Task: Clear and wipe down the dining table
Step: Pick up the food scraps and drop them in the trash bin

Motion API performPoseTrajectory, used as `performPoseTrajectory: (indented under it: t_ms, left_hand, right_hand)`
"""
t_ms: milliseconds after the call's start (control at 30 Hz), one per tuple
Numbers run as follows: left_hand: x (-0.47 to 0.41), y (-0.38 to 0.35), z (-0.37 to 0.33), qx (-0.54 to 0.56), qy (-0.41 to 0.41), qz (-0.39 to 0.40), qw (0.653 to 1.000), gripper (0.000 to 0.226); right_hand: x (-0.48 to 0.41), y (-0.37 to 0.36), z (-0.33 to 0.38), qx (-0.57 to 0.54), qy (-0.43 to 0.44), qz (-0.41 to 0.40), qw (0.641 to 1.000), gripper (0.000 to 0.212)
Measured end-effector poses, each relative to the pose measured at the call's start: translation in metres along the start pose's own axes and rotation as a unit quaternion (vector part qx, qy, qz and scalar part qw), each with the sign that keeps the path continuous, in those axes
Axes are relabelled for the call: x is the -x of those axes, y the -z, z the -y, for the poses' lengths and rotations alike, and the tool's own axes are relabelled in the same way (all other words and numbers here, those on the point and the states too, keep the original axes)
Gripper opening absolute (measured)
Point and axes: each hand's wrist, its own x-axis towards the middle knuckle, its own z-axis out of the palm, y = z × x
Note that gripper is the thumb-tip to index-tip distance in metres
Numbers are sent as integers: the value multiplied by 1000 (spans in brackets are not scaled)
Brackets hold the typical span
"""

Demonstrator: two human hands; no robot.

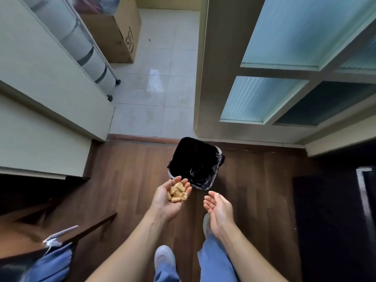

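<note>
From the head camera, looking straight down: the person stands on a dark wood floor (126, 180) facing a small bin (195, 161) lined with a black bag, its mouth open and set just this side of the threshold where the wood gives way to pale tile. The left hand (171, 198) is palm up, fingers cupped loosely around a little heap of golden food scraps (177, 192), and those fingertips reach right to the near rim of the bin. Nothing pinched here, the scraps simply lie in the hollow of the palm. The right hand (219, 208) hovers beside it, well short of the bin, palm open and fingers gently curled, holding nothing at all. Below, blue trouser legs and a pale shoe (164, 259). At lower left a dark table edge (67, 235) pokes into view with a crumpled shiny wrapper (57, 238) and a blue cloth-like thing beside it; the rest of the tabletop lies outside the picture. By my reading this is the clearing step, with leftovers carried over for dumping, and the wiping looks not yet begun. The next move calls for bringing the cupped hand fully over the bin's mouth and tipping the palm so the pieces slide in rather than scatter on the floor, perhaps with the free hand brushing off the crumbs.
</note>
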Motion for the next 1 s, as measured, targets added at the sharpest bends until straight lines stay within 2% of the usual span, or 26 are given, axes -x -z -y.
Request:
performPoseTrajectory:
  t_ms: [267, 467, 633, 733, 1000]
  left_hand:
    - [-149, -16, 20, 17, -7, -57, 998, 30]
    - [-216, -23, 28, 19, -30, -99, 994, 32]
    - [-240, -24, 27, -35, -36, -157, 986, 19]
    - [-244, -23, 28, -75, -43, -182, 980, 24]
    - [-241, -26, 27, -96, -57, -192, 975, 41]
  right_hand:
    - [-144, -12, 13, 49, -21, 23, 998, 25]
    - [-203, -16, 6, 75, -25, 31, 996, 29]
    - [-218, -9, 2, 97, -33, 38, 994, 30]
    - [-223, -8, 3, 106, -37, 35, 993, 31]
    - [-223, -14, 7, 113, -38, 39, 992, 31]
